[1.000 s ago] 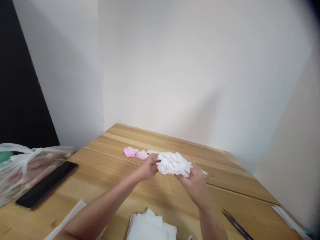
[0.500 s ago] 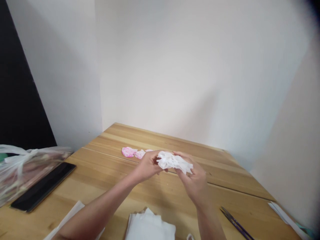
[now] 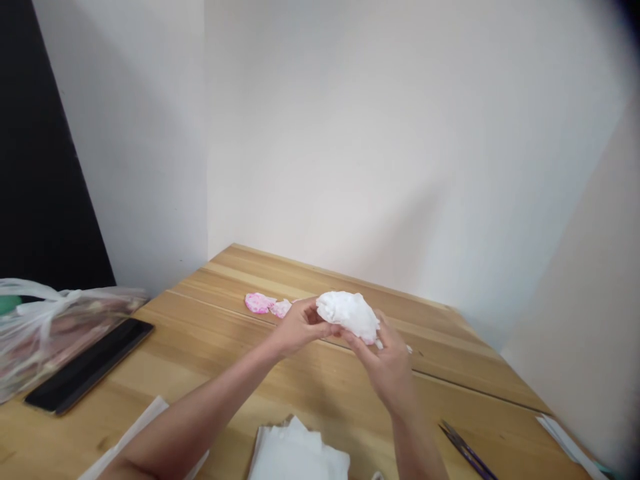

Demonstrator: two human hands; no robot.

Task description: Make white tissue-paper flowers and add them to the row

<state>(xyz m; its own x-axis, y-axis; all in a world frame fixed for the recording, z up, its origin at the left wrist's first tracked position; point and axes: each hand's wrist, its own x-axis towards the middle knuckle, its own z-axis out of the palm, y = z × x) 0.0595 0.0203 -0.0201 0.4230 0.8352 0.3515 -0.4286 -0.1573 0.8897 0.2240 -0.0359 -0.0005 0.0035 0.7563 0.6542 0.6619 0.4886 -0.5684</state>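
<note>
A ruffled white tissue-paper flower [image 3: 349, 312] is raised over the table between my two hands. My left hand [image 3: 303, 328] pinches its left and lower edge with thumb and fingers. On the opposite side, my right hand [image 3: 387, 353] grips it, the thumb under the near edge and the fingers behind. Beyond my left hand, a pink and white crumpled paper flower [image 3: 259, 303] lies on the wood, with a paler one [image 3: 281, 308] beside it, partly covered by that hand. A stack of white paper sheets [image 3: 300, 453] lies below, at the near edge.
The wooden table [image 3: 210, 333] reaches back to white walls. A black phone [image 3: 90, 365] and a clear plastic bag [image 3: 60, 333] lie at left. Purple-handled scissors [image 3: 467, 450] lie at right, near folded white paper [image 3: 570, 443]. More white paper [image 3: 133, 437] sits under my left forearm.
The white flower has been tilted in my hands and now shows a rounder, fuller face. Both hands keep hold of it. The view has shifted slightly.
</note>
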